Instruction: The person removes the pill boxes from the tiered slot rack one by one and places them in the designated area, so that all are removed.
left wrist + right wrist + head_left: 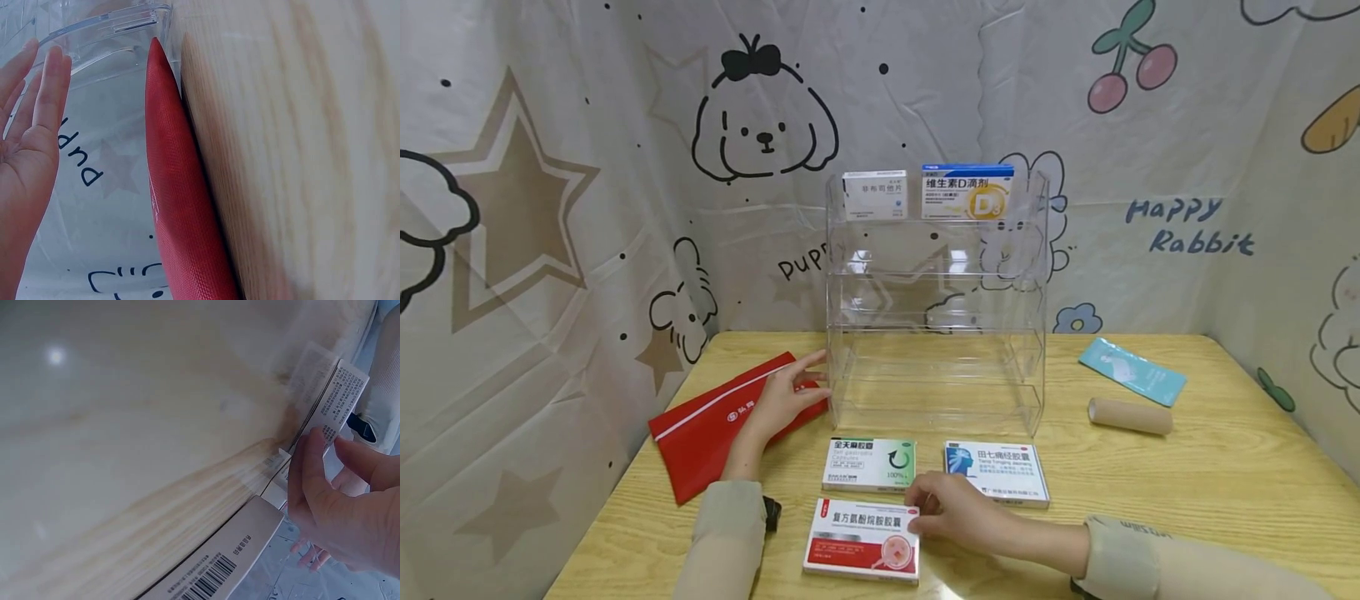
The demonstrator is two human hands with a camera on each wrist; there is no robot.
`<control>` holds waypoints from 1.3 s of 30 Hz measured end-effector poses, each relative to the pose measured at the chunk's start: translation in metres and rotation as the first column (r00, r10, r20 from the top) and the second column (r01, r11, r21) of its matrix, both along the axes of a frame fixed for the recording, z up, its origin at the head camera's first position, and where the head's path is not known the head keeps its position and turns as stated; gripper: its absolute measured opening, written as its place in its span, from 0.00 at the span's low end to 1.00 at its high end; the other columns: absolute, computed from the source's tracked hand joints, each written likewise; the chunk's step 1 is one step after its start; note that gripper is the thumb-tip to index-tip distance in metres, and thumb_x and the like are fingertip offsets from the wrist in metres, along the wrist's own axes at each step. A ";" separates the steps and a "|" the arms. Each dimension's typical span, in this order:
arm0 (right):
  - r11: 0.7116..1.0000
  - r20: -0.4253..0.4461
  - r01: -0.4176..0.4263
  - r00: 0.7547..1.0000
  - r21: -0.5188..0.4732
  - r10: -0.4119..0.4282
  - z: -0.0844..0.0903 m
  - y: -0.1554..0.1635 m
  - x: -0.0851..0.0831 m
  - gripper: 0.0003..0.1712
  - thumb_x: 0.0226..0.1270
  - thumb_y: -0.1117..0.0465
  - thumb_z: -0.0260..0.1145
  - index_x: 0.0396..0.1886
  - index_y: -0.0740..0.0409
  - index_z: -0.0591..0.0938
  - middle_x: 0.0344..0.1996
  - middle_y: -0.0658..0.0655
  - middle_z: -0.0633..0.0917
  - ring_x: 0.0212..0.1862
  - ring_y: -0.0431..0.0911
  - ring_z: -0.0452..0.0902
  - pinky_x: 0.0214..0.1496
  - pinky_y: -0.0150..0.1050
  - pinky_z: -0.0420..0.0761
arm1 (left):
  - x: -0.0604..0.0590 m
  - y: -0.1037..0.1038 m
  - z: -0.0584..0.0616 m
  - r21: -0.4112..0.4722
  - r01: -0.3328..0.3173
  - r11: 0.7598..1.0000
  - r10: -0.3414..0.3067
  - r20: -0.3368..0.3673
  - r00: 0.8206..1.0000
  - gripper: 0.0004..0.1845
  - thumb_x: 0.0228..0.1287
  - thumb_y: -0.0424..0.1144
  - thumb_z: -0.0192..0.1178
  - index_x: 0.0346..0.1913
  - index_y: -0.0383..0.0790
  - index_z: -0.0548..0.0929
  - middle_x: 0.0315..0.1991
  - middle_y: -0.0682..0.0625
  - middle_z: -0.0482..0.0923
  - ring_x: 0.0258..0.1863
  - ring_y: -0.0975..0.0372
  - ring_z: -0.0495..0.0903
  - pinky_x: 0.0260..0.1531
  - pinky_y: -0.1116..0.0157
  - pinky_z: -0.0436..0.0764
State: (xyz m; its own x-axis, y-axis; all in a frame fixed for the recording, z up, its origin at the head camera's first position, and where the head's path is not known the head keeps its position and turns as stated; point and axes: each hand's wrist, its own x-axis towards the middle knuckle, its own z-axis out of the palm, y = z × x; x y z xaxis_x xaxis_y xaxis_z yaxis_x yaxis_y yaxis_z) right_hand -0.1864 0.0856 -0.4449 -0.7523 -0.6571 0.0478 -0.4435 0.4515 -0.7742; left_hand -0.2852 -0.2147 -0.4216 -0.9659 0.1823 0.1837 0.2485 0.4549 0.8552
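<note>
My left hand (782, 400) reaches to the left side of a clear plastic tiered display rack (936, 400), fingers straight with their tips right at its side wall. In the left wrist view the fingers extend beside the rack. My right hand (962, 512) has its thumb and bent fingers at the right end of a red and white medicine box (861, 542), which lies flat on the table. The right wrist view has the fingertips on that box's printed end (337, 400). Behind it lie a green and white medicine box (868, 465) and a blue and white medicine box (996, 472).
On the rack's top tier stand a white medicine box (875, 196) and a vitamin D box (967, 193). A red zip pouch (700, 450) lies left of the rack. At the right are a teal packet (1132, 372) and a cardboard tube (1130, 417). A printed curtain surrounds the table.
</note>
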 end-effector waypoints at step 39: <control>0.953 -0.390 0.184 0.881 -0.240 -0.268 0.120 0.031 -0.077 0.12 0.61 0.65 0.70 0.43 0.64 0.83 0.41 0.60 0.86 0.40 0.44 0.83 0.43 0.27 0.84 | 0.002 -0.001 -0.001 -0.028 -0.007 1.000 0.006 -0.019 1.000 0.35 0.62 0.34 0.66 0.72 0.45 0.68 0.67 0.40 0.73 0.61 0.44 0.78 0.57 0.53 0.81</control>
